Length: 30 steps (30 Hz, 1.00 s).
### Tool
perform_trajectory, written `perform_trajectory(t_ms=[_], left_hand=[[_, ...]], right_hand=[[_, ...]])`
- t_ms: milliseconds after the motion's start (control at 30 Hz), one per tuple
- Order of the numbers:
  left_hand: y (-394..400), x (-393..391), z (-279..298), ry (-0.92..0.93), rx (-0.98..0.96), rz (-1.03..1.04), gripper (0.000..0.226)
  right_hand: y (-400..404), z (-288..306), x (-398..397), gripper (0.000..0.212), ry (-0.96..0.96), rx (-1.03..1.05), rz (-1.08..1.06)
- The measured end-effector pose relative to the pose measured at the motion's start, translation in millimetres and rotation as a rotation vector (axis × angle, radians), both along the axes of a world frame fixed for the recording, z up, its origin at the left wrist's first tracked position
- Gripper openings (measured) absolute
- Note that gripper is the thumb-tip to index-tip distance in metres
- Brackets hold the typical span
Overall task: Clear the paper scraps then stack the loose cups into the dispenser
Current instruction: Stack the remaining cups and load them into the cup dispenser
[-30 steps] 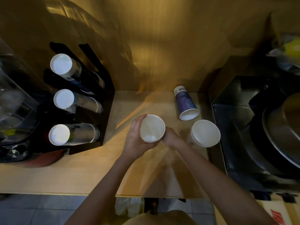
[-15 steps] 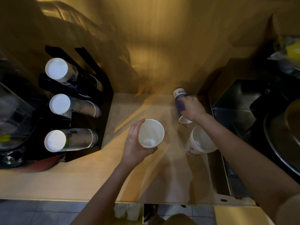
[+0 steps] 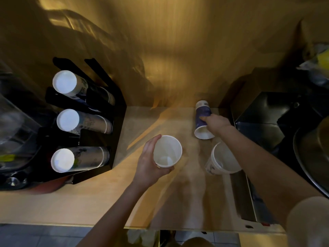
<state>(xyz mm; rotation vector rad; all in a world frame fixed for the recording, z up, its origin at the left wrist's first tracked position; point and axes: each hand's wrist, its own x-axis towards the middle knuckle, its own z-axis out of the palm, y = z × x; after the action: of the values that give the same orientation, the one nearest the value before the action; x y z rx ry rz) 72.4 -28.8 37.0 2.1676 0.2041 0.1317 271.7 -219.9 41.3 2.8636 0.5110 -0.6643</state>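
My left hand (image 3: 148, 163) holds a white paper cup (image 3: 167, 151) above the middle of the counter, its mouth tilted toward me. My right hand (image 3: 216, 123) grips a blue printed cup (image 3: 202, 115) that lies on its side near the back wall, mouth toward me. A wider white cup (image 3: 223, 160) stands on the counter under my right forearm. At the left, the black cup dispenser (image 3: 116, 122) carries three slanted stacks of cups, their white bottoms (image 3: 67, 120) facing me. No paper scraps show.
The wooden counter (image 3: 89, 202) runs to a front edge below my arms. A dark metal appliance (image 3: 267, 125) and a large round pan (image 3: 313, 157) fill the right side. Dark equipment crowds the far left beside the dispenser.
My right hand left the white cup, reached to the back and closed on the lying blue cup. My left hand kept the white cup almost in place.
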Motion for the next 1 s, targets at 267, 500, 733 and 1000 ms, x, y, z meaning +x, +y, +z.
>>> perform_trajectory(t_ms=[267, 500, 733, 1000], left_hand=[[-2, 0, 5, 0.016, -0.017, 0.030, 0.105], [-2, -2, 10, 0.064, -0.113, 0.052, 0.101], [-1, -2, 5, 0.092, -0.179, 0.060, 0.092], [2, -3, -7, 0.054, -0.239, -0.008, 0.102]], right_hand=[[16, 46, -14, 0.025, -0.409, 0.460, -0.166], [41, 132, -39, 0.022, -0.309, 1.107, -0.288], [48, 182, -93, 0.019, -0.089, 1.176, -0.164], [65, 109, -123, 0.027, -0.179, 0.715, 0.082]])
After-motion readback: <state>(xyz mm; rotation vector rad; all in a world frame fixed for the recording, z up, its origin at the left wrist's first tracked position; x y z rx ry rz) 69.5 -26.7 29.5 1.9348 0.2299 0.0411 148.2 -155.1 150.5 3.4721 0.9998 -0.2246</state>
